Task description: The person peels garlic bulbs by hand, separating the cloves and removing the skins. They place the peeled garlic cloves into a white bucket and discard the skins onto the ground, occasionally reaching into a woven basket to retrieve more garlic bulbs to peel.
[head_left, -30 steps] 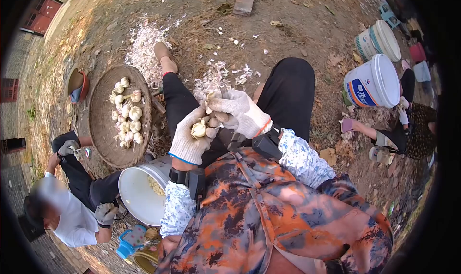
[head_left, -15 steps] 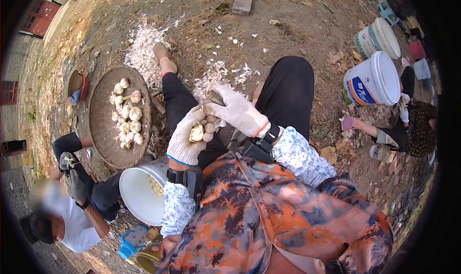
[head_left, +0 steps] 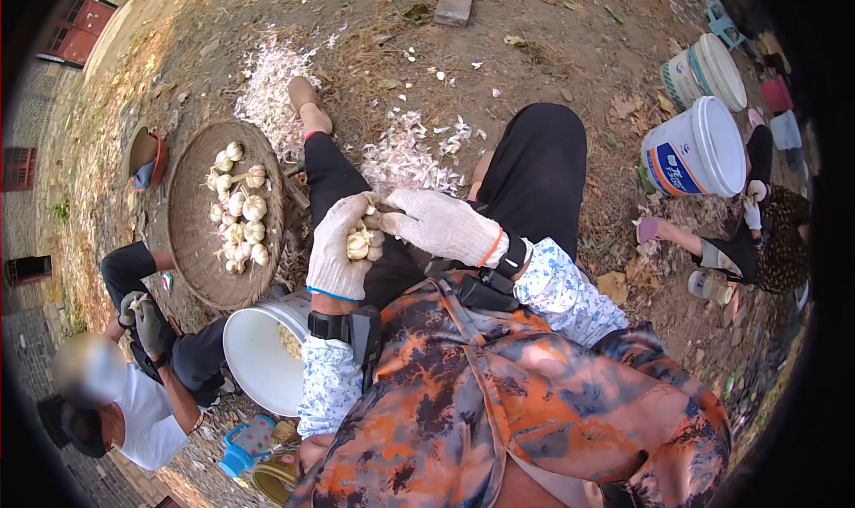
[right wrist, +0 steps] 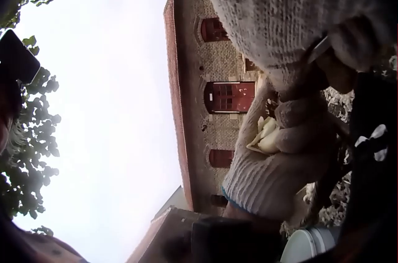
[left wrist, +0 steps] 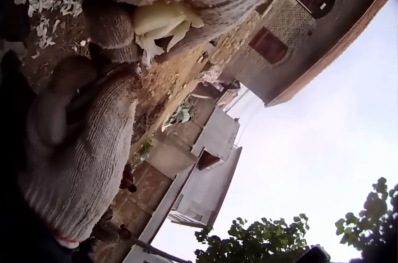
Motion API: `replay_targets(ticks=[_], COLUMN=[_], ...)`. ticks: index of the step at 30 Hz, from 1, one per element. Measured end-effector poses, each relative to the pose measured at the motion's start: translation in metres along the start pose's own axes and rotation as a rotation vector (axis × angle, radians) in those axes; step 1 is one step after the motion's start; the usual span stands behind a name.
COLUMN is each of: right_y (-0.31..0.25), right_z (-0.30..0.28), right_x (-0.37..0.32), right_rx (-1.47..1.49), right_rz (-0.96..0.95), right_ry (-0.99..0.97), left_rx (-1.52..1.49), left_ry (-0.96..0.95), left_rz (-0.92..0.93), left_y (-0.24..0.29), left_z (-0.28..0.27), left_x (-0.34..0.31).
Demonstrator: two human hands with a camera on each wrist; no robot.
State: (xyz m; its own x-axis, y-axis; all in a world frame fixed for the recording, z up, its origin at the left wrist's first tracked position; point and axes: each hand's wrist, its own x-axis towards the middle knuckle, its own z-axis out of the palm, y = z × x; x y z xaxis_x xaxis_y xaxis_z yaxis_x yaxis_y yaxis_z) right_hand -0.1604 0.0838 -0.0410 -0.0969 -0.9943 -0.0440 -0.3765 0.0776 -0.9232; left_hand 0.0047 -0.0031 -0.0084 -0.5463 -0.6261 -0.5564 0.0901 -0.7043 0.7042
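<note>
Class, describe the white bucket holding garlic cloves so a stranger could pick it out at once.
Find the round woven basket of garlic bulbs. Below it in the head view, beside the wearer's left forearm, stands a white bucket. Unlike the two white buckets far to the right, it shows pale cloves inside.

Gloves on left hand (head_left: 338, 245) and right hand (head_left: 441, 226): coarse knit cloth, matt. Garlic bulb (head_left: 359, 243): dry papery skin. Basket tray (head_left: 191, 263): rough woven wicker. Bucket (head_left: 252, 365): smooth white plastic. Ground (head_left: 534, 27): rough dirt.
</note>
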Motion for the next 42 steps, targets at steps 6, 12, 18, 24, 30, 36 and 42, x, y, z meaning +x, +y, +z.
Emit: replay_targets(ticks=[6, 12, 18, 24, 30, 36, 42], right_y=[0.006, 0.007, 0.013, 0.013, -0.014, -0.021, -0.019], right_z=[-0.001, -0.004, -0.005, -0.005, -0.035, -0.025, -0.018], right_x=[-0.005, -0.004, 0.001, 0.002, -0.006, 0.006, 0.008], right_rx=[-0.107, -0.196, -0.065, 0.202, 0.671, 0.489, 0.496], right_rz=[-0.23, -0.376, -0.303, -0.177, 0.228, 0.258, 0.234], right_ry=[0.053, 0.139, 0.139, 0.041, -0.181, 0.009, 0.072], left_rx=[-0.044, -0.247, 0.13, 0.112, 0.011, 0.364, 0.285], left_ry=[0.0, -0.205, -0.031, -0.093, -0.016, 0.053, 0.081], left_rz=[-0.152, -0.279, 0.064, 0.021, 0.056, 0.154, 0.161], left_y=[0.006, 0.0, 0.005, 0.009, 0.011, 0.01, 0.009], left_z=[-0.006, -0.014, 0.007, 0.007, 0.004, 0.025, 0.028], left_x=[-0.002, 0.009, 0.0, 0.0, 0.001, -0.004, -0.002])
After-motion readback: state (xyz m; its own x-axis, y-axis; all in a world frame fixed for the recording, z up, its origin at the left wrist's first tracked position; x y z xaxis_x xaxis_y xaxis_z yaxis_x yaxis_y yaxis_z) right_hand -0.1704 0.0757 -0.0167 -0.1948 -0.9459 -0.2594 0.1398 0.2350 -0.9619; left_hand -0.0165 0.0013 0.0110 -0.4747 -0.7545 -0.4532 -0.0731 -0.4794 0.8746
